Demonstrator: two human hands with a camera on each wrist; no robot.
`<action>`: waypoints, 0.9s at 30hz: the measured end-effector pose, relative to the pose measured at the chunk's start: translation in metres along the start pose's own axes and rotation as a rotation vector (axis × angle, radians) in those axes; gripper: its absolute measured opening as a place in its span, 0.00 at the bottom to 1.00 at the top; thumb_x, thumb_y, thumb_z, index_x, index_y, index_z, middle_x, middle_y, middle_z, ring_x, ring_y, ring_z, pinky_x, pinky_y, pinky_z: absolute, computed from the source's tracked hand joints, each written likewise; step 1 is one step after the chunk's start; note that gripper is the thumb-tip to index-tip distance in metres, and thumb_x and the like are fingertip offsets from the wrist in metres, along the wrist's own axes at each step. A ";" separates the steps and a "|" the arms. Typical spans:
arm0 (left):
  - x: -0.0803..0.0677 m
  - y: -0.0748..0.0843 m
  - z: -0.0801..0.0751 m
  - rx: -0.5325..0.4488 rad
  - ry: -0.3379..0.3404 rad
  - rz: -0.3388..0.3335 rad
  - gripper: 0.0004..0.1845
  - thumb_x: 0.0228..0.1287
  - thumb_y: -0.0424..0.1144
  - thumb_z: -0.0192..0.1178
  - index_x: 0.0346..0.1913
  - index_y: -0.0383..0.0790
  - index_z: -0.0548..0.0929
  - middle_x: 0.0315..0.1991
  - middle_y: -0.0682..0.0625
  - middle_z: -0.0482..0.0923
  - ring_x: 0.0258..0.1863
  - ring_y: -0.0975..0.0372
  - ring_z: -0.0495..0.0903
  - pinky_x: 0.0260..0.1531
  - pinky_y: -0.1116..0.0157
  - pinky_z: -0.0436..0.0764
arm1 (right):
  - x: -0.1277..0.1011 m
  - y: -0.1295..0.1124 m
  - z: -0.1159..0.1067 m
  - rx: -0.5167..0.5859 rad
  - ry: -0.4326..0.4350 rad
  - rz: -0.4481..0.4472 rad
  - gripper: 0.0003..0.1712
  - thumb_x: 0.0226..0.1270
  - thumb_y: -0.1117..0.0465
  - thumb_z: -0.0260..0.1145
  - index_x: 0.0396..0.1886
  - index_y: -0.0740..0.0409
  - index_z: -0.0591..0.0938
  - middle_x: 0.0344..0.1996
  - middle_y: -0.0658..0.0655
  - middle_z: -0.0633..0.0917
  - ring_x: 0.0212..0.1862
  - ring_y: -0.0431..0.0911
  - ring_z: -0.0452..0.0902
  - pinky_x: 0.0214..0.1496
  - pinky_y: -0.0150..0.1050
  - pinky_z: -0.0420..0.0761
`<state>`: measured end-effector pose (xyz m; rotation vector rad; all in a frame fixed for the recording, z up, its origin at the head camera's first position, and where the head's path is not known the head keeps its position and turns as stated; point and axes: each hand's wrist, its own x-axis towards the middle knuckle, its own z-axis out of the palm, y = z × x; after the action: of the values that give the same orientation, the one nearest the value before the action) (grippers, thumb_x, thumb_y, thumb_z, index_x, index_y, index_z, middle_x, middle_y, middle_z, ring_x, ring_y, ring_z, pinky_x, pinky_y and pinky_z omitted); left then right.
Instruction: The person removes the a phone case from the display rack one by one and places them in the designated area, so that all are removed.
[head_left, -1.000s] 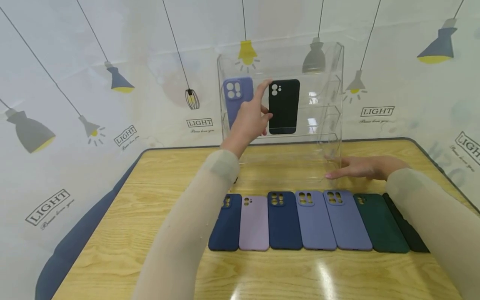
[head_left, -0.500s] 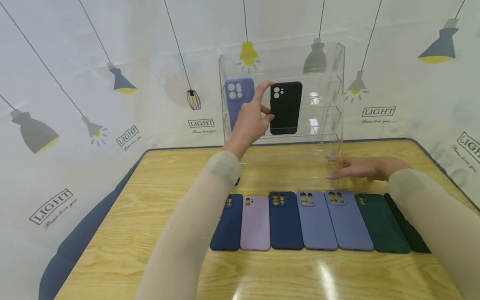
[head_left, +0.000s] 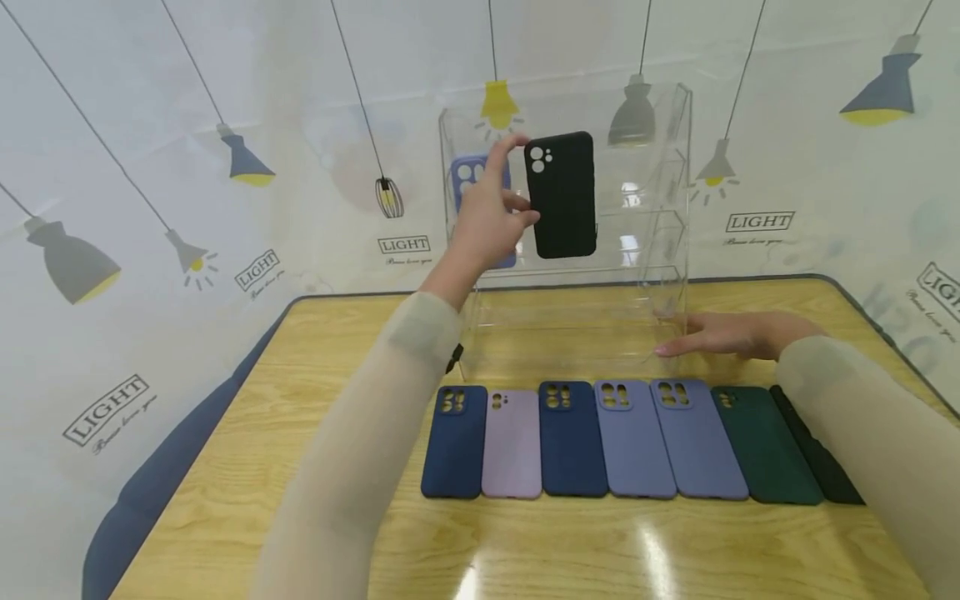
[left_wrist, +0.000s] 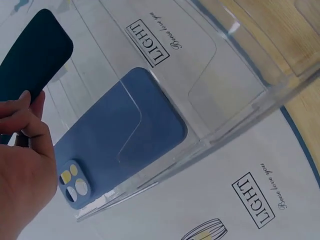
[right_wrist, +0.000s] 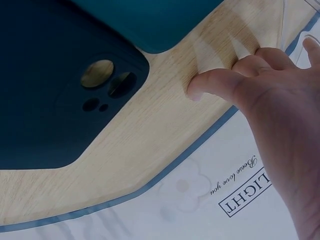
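My left hand (head_left: 517, 182) pinches the left edge of a black phone case (head_left: 564, 196) and holds it upright, high in front of a clear acrylic display stand (head_left: 663, 167). A periwinkle case (head_left: 467, 172) leans in the stand behind that hand. The left wrist view shows the same blue case (left_wrist: 120, 145) behind the stand's clear wall (left_wrist: 240, 90), with the dark case (left_wrist: 35, 55) at my fingertips (left_wrist: 25, 100). My right hand (head_left: 697, 342) lies flat on the wooden table (head_left: 300, 417) against the stand's right base. Its straight fingers (right_wrist: 220, 82) touch the wood.
A row of several phone cases lies along the table's front, from a navy case (head_left: 453, 442) to a dark green case (head_left: 761, 446) and a black case (head_left: 821, 462). In the right wrist view a dark case (right_wrist: 55, 100) lies next to my hand. A lamp-printed backdrop surrounds the table.
My left hand has lifted the black case up and slightly left, off its ledge in the stand. The right hand has not moved.
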<state>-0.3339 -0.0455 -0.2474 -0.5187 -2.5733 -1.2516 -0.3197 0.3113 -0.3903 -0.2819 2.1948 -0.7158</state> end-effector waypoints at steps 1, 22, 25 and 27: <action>-0.001 0.000 -0.002 0.004 -0.005 -0.001 0.47 0.70 0.27 0.69 0.80 0.66 0.57 0.51 0.41 0.91 0.52 0.59 0.90 0.78 0.53 0.71 | 0.000 0.001 0.000 0.000 -0.002 0.002 0.62 0.77 0.30 0.57 0.87 0.41 0.26 0.83 0.74 0.24 0.81 0.83 0.30 0.71 0.90 0.46; -0.070 -0.019 -0.027 -0.052 -0.128 -0.102 0.47 0.70 0.26 0.69 0.80 0.66 0.58 0.49 0.40 0.90 0.21 0.50 0.84 0.14 0.64 0.76 | 0.001 -0.002 0.002 -0.004 0.017 -0.023 0.61 0.78 0.30 0.58 0.88 0.40 0.27 0.84 0.72 0.24 0.81 0.82 0.29 0.74 0.88 0.43; -0.082 -0.026 -0.025 -0.067 -0.138 -0.153 0.48 0.69 0.26 0.70 0.80 0.67 0.59 0.48 0.41 0.90 0.20 0.53 0.82 0.14 0.66 0.75 | 0.001 -0.002 0.003 0.002 0.016 -0.015 0.61 0.78 0.30 0.57 0.88 0.40 0.27 0.84 0.72 0.23 0.81 0.82 0.28 0.73 0.89 0.43; -0.091 -0.032 -0.022 -0.080 -0.141 -0.167 0.48 0.68 0.26 0.70 0.79 0.67 0.60 0.46 0.42 0.90 0.19 0.54 0.81 0.14 0.66 0.74 | 0.000 -0.002 0.004 0.005 0.017 -0.009 0.62 0.78 0.30 0.57 0.87 0.40 0.26 0.83 0.73 0.23 0.81 0.82 0.28 0.72 0.89 0.42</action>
<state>-0.2632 -0.1003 -0.2886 -0.4286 -2.7407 -1.4253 -0.3167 0.3075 -0.3917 -0.2847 2.2087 -0.7308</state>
